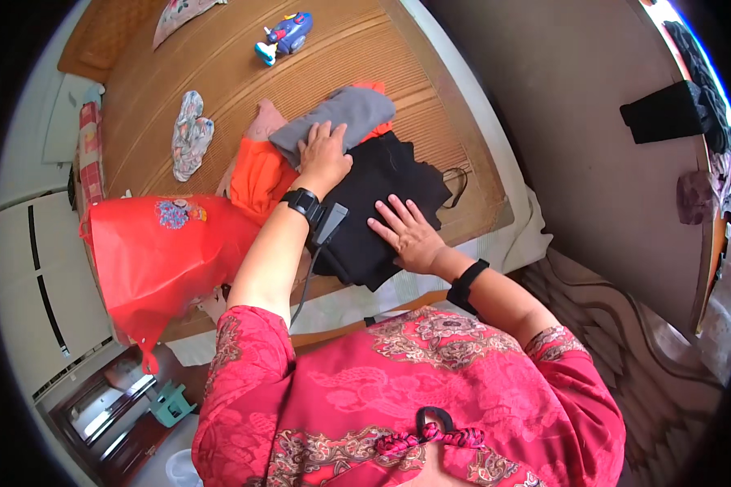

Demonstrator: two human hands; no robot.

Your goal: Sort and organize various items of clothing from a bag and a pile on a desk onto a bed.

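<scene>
A black garment (374, 210) lies folded on the bed mat in front of me. My right hand (411, 237) rests palm down on its near right part, fingers spread. Farther up, my left hand (326, 155) lies on the border between the black garment and a grey folded cloth (341, 115), its fingertips on the grey. Orange fabric (253, 176) shows left of the grey cloth and also peeks out behind it. A pinkish cloth (264, 122) pokes out at the left. What lies under the left palm is hidden.
A red bag (170, 262) stands at the left edge of the bed. On the woven mat (231, 55) are a patterned cloth (192, 137) and a blue toy (289, 33). A teal plastic stool (172, 403) stands on the floor at lower left. Dark cloth (664, 112) hangs over the board at right.
</scene>
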